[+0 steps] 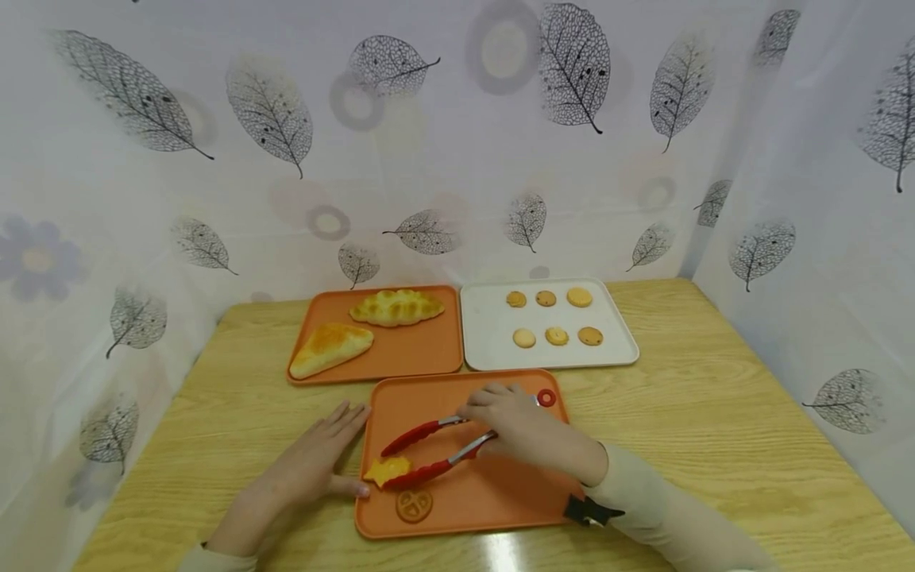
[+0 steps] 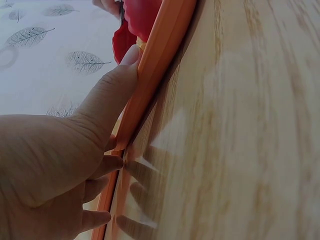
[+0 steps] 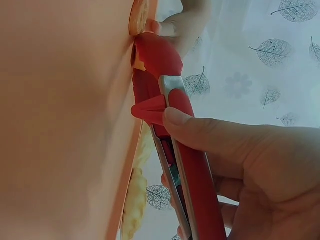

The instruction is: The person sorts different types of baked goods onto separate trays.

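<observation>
My right hand (image 1: 520, 423) grips a pair of red-tipped metal tongs (image 3: 192, 165), thumb along one arm. The tongs' spread tips reach over the left part of the near orange tray (image 1: 522, 485). Between or beside the tips lies a yellow star-shaped cookie (image 1: 386, 470); whether both tips touch it I cannot tell. A brown pretzel-like cookie (image 1: 414, 504) lies just nearer on the same tray. My left hand (image 1: 307, 457) rests at the tray's left edge with fingers extended, its thumb (image 2: 107, 92) touching the rim.
Behind stands another orange tray (image 1: 422, 361) with a braided bread (image 1: 396, 307) and a triangular bread (image 1: 332, 348). Beside it a white tray (image 1: 486, 334) carries several round cookies (image 1: 557, 336). A leaf-patterned curtain (image 1: 457, 159) closes off the wooden table (image 1: 679, 381) at the back and sides.
</observation>
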Demonstrator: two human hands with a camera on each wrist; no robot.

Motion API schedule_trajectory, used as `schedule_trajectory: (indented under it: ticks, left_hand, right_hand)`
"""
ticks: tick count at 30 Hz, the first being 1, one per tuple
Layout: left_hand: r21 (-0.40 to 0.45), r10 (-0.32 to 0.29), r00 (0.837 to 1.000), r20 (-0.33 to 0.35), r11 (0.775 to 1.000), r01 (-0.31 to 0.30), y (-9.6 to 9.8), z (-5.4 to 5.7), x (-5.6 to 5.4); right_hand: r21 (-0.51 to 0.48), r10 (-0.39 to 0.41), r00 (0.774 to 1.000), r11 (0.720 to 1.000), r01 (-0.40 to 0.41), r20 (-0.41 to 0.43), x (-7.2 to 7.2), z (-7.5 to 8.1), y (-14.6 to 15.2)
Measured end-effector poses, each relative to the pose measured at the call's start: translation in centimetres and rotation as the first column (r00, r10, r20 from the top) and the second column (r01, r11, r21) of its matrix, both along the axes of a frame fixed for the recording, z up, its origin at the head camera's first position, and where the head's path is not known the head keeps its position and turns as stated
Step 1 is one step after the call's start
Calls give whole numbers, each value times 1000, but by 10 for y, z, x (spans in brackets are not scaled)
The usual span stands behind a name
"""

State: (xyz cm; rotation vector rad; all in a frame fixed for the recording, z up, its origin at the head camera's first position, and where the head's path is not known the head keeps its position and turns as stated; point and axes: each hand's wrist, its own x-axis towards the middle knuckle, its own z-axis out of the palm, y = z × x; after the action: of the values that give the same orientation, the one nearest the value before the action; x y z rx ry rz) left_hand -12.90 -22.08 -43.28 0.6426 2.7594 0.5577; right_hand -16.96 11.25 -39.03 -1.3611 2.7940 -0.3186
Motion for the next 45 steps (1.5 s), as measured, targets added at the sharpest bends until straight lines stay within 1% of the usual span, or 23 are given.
schedule_trajectory:
  ticks: [5,9,12,14,18,24,28,30,33,35,39,43,45]
  left_hand:
    - [-2,4,1000,0,1000,-4,-1,1,0]
    - [2,3,1000,6,1000,-3,-1,2,1]
    - [3,-5,1000,3,1000,5,-1,1,1]
    - [1,-9,1000,-1,1000,9,-1,1,1]
    - [8,-8,1000,1,1000,8,0,1,1]
    - [5,-13,1000,0,1000,13,-1,1,1]
    - [9,-17,1000,-3,1000,17,-1,1,1]
    - [8,-17,1000,-4,1000,17,-1,2,1]
    - [7,-14,1000,-4,1000,14,-1,1,1]
    - [5,-13,1000,-4,1000,13,-1,2,2]
    - [4,-13,1000,-7,1000,13,0,2,2]
    - [7,-13,1000,-13,1000,13,1,2,3]
    - [8,-14,1000,-15,1000,14,1,2,3]
  right_hand:
    - [-7,5,1000,1000,-5,-9,-2,1,1]
    - [-2,-13,1000,1000,13,-20,-6,3,5]
    - [7,-44,998,999,45,-45,-11,6,11]
    - [7,-62,995,998,62,-76,-15,10,15]
    - [-26,-114,987,993,111,-111,-24,18,27]
    - [-103,-206,971,976,194,-119,-38,28,45]
    - [-162,-264,957,956,244,-120,-44,36,57]
    - [-177,-296,948,946,273,-117,-47,40,62]
    - [-167,-344,932,932,323,-115,-52,44,70]
    - [-153,-379,916,921,359,-131,-55,43,74]
    - [-150,-423,890,904,401,-172,-64,38,80]
    - [-134,-463,865,886,444,-195,-74,26,81]
    - [-115,-478,857,879,464,-196,-80,20,81]
